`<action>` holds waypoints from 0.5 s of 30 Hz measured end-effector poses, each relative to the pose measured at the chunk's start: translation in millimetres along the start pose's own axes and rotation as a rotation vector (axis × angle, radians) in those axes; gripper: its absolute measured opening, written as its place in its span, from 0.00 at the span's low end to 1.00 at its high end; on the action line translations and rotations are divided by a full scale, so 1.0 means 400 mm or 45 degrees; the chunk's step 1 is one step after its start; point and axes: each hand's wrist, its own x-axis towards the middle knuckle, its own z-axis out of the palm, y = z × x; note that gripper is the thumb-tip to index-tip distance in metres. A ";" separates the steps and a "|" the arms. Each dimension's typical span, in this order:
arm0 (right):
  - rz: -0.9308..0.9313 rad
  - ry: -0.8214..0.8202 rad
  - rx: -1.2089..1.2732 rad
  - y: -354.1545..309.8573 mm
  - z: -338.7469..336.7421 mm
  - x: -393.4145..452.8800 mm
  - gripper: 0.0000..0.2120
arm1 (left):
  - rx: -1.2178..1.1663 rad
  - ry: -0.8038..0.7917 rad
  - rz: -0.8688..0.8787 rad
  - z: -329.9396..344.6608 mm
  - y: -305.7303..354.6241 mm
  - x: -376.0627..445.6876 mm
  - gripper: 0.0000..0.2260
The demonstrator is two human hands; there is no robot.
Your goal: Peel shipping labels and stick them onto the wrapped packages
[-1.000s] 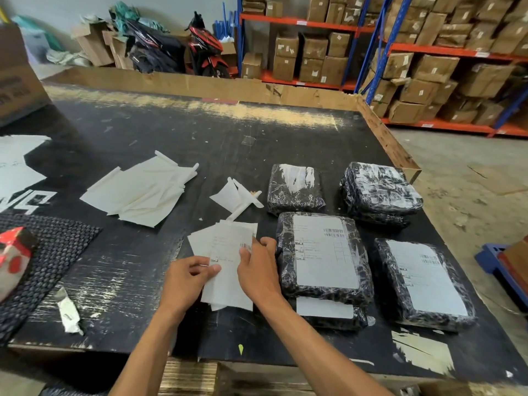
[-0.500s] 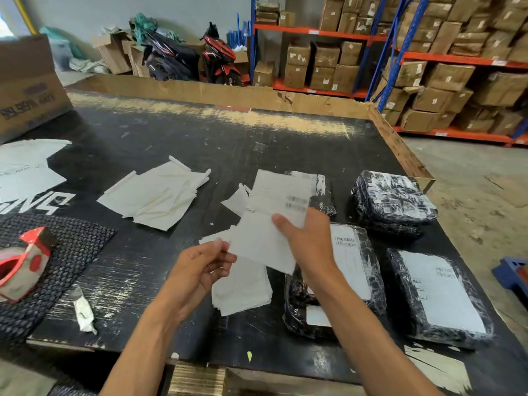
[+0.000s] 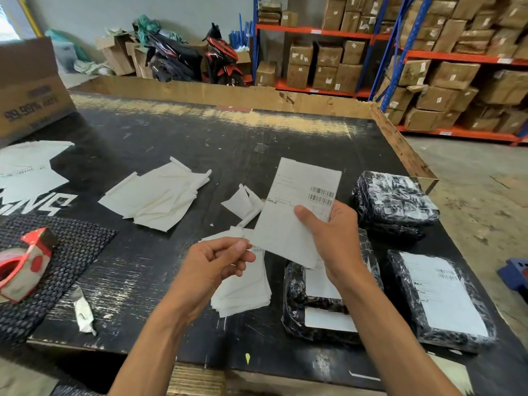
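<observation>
From the head view, I take the label (image 3: 297,212) as my landmark: it is held up off the desk (image 3: 177,132), long axis running from the near-left corner up and away to the far right, barcodes toward its far-right end. My right hand (image 3: 334,238) grips its right edge, thumb pressed flat on the printed face, the other fingers behind it where I cannot see them. My left hand (image 3: 217,261) sits at the label's near-left corner, thumb and forefinger pinched together just at that corner; whether they have caught the backing or only the edge I cannot tell.

I judge this to be the start of the peel, and it turns on that corner: the left hand is the nearer one to it, and the pull would run along the long axis, away from the right hand's hold. Both forearms reach in from the near edge, wrists slightly raised.

Below the label lies the stack of remaining labels (image 3: 243,292), flat on the desk. To the label's right, an unlabelled wrapped package (image 3: 394,204); nearer, a labelled package (image 3: 440,298); partly hidden under my right forearm, another package (image 3: 317,307). Left of the label lie discarded backing sheets (image 3: 160,195).
</observation>
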 end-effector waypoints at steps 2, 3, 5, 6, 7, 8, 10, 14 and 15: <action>-0.004 -0.009 0.003 0.000 -0.006 0.000 0.10 | 0.000 0.002 -0.003 0.006 0.004 0.002 0.11; -0.006 -0.013 0.003 -0.001 -0.009 0.000 0.10 | -0.003 -0.001 -0.002 0.009 0.005 0.004 0.10; -0.009 -0.017 -0.006 -0.001 -0.014 0.001 0.10 | -0.013 -0.009 0.000 0.015 0.007 0.005 0.09; -0.011 -0.018 -0.009 -0.002 -0.016 0.002 0.10 | -0.013 -0.009 0.000 0.018 0.008 0.006 0.09; -0.011 -0.016 -0.009 -0.003 -0.017 0.002 0.10 | -0.009 -0.006 -0.001 0.021 0.008 0.006 0.10; -0.013 -0.017 -0.009 -0.005 -0.019 0.002 0.10 | -0.003 -0.004 -0.002 0.023 0.009 0.006 0.10; -0.018 -0.024 -0.008 -0.004 -0.020 0.003 0.11 | 0.027 -0.012 0.003 0.029 0.009 0.006 0.10; 0.000 -0.030 0.004 -0.001 -0.022 0.005 0.10 | 0.054 -0.023 0.045 0.036 0.007 0.005 0.08; 0.014 -0.031 0.017 0.000 -0.022 0.006 0.10 | 0.043 -0.030 0.061 0.037 0.007 0.005 0.08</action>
